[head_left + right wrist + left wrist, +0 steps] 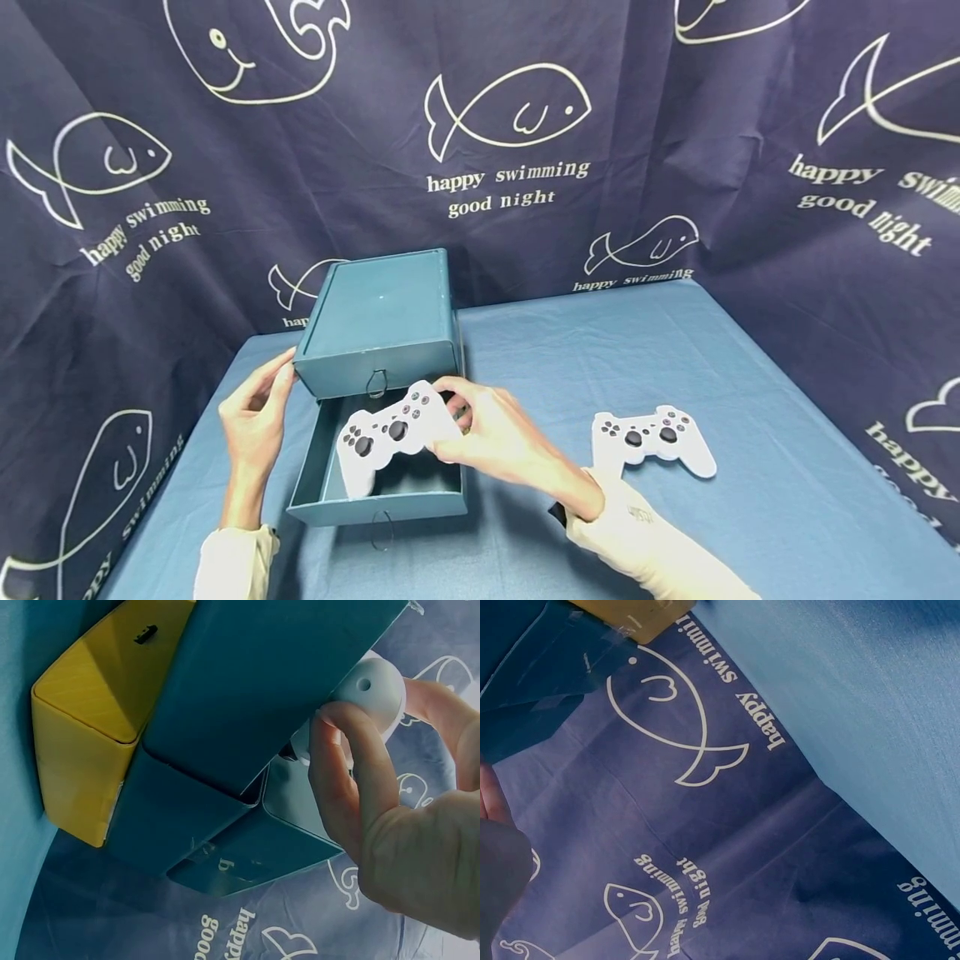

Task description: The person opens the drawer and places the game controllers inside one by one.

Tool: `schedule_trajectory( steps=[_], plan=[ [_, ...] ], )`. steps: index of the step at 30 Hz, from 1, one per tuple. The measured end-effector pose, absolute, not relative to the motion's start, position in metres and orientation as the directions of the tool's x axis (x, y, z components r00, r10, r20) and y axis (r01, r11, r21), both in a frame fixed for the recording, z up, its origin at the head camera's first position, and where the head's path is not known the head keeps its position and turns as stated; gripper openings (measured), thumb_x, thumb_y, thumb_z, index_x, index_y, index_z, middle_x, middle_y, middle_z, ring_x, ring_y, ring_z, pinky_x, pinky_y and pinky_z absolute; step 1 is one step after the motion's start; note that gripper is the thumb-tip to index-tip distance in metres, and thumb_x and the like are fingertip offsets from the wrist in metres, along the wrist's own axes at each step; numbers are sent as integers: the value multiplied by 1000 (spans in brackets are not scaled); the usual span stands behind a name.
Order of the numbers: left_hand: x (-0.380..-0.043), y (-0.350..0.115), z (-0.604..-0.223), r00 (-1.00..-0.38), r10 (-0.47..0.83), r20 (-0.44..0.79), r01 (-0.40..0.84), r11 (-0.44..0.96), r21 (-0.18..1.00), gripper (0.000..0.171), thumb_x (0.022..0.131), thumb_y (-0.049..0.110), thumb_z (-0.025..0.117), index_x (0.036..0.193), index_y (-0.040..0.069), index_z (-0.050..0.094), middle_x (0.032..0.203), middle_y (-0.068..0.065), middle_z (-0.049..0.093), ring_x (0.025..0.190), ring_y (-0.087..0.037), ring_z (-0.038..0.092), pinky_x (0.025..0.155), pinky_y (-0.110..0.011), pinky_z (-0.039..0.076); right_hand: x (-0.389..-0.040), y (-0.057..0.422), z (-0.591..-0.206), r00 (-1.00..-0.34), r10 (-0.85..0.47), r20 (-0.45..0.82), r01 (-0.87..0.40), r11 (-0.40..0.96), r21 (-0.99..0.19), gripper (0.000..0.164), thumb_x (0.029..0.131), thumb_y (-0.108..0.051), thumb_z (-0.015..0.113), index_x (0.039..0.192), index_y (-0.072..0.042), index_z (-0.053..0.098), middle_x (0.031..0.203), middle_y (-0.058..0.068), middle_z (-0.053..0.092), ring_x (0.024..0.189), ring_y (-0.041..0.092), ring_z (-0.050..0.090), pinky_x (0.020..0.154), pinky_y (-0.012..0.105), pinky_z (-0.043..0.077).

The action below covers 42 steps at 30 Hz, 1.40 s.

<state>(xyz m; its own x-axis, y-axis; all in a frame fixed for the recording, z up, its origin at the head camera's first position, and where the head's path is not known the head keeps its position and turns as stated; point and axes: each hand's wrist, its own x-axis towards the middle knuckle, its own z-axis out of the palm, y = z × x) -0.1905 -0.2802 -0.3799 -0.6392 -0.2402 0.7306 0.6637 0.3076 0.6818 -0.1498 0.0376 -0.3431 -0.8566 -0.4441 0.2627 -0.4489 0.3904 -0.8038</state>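
My right hand (pixel 498 433) grips a white game controller (pixel 386 429) by one handle, above the pulled-out lower drawer (pixel 420 506) of a teal drawer cabinet (pixel 382 300). The controller is tilted, its sticks facing up. In the right wrist view, the thumb and fingers close around the controller's rounded handle end (pixel 373 686). At the cabinet's left front corner, my left hand (pixel 255 417) touches the side with its fingertips and thumb. Only a few left fingers (pixel 491 796) show at the left wrist view's edge. A second white controller (pixel 652 437) lies on the table, right of my right forearm.
Below the teal drawer, the right wrist view shows a yellow drawer box (pixel 82 750). Thin wire loop pulls hang on the teal drawer fronts. Blue cloth covers the table (pixel 555 358); a dark blue fish-print curtain (pixel 510 242) stands behind and at both sides.
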Motion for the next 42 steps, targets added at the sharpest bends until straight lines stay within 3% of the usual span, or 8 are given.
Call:
schedule_trajectory(
  steps=[17, 25, 35, 42],
  plan=[
    [-189, -280, -379, -643, -240, 727, 661, 306, 686, 26, 98, -5, 66, 122, -11, 70, 110, -1, 77, 90, -9, 74, 85, -20, 53, -154, 27, -341, -869, -457, 190, -407, 443, -799, 48, 75, -14, 79, 122, -14, 71, 86, -5, 65, 59, 6, 63, 55, 26, 48],
    [-188, -280, -379, -652, -250, 716, 641, 323, 697, 27, 100, 7, 70, 122, -9, 72, 109, -2, 77, 89, -10, 73, 84, -20, 54, -158, 28, -343, -852, -488, 191, -409, 391, -825, 48, 77, -11, 81, 124, -8, 69, 88, -2, 66, 71, 5, 71, 59, 26, 53],
    [-191, -281, -381, -646, -243, 724, 667, 282, 690, 26, 97, -9, 65, 122, -14, 69, 110, -2, 77, 90, -8, 73, 83, -19, 53, -159, 29, -341, -839, -510, 191, -438, 423, -793, 48, 78, -15, 84, 122, -7, 69, 88, -3, 65, 69, 4, 68, 64, 26, 52],
    [-188, -280, -378, -650, -247, 718, 639, 333, 693, 25, 99, -1, 66, 122, -9, 72, 108, 1, 77, 88, -7, 73, 82, -20, 54, -159, 28, -341, -843, -502, 192, -444, 450, -775, 49, 79, -18, 85, 124, -7, 69, 89, -2, 67, 73, 3, 64, 69, 26, 52]
  ],
)
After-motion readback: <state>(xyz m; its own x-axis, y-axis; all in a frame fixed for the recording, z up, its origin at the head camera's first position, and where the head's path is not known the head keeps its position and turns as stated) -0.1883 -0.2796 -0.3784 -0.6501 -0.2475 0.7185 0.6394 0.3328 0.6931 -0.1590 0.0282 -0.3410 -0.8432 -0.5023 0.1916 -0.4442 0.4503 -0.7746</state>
